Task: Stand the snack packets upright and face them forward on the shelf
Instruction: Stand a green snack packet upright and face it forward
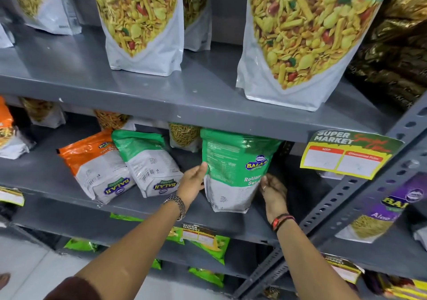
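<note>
- While both hands frame it, the green-and-white plastic snack pouch (233, 172) stands upright near the front lip of the grey metal middle shelf (69, 191), long axis vertical, printed face turned partly toward the right.
- Left hand (193, 182): thumb on the pouch's left edge, fingers behind it; grasping that edge.
- Right hand (272, 191): fingertips touching the pouch's lower right side; a light pinch or only a steadying touch, I cannot tell which.
- Governing relation: the pouch sits between the two hands, each equally near; a small twist about its upright axis would likely square its face to the front.
- Second green-and-white pouch (147, 161): just left of the left hand, lying back, logo upside down toward the front edge; not yet stood up. Left hand is nearer.
- Orange-and-white pouch (97, 165): touching the lying green one on its left, likewise reclined and inverted.
- Shelf contents behind: smaller clear-windowed packets of yellow strands, upright.
- Upper shelf: large white pouches of yellow snack mix (307, 38), upright, facing forward.
- Yellow-and-green price tag (346, 154): hung from the upper shelf edge, right of the held pouch.
</note>
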The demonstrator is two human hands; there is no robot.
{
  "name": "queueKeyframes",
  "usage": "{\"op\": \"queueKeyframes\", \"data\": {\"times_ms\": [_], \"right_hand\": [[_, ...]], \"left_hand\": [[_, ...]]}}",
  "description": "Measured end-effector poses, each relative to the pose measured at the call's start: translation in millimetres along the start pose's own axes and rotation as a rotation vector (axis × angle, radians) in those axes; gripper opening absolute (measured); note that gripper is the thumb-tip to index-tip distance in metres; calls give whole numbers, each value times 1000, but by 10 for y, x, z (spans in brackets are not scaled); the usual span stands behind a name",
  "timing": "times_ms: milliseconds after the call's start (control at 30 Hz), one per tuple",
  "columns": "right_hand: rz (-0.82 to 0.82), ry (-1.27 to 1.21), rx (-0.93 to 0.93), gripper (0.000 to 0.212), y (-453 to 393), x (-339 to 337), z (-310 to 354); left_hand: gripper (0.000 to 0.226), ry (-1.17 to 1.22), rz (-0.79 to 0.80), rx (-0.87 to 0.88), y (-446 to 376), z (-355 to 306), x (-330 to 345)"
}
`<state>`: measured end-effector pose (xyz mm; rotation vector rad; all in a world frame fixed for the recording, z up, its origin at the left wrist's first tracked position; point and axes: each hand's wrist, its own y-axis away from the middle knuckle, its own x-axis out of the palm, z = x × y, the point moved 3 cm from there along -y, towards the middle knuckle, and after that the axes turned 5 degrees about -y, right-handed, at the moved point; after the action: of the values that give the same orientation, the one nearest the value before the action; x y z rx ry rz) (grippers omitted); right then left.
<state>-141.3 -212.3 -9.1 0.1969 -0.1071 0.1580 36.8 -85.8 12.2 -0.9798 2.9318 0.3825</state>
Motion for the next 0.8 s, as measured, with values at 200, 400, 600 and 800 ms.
{"op": "queueKeyframes", "data": {"times_ms": [200,400,600,800], "right_hand": [[91,76,126,49,-12,-57,-35],[41,-5,207,54,54,-161,-194],[121,25,236,33,356,-293,-421],[214,128,180,41,508,-275,-443]], "left_hand": [[51,-300,171,-287,153,336,-39],[48,-234,337,-370,140,366,154],[52,-122,235,-384,-144,336,395],[36,-85,103,-297,-224,403,589]]}}
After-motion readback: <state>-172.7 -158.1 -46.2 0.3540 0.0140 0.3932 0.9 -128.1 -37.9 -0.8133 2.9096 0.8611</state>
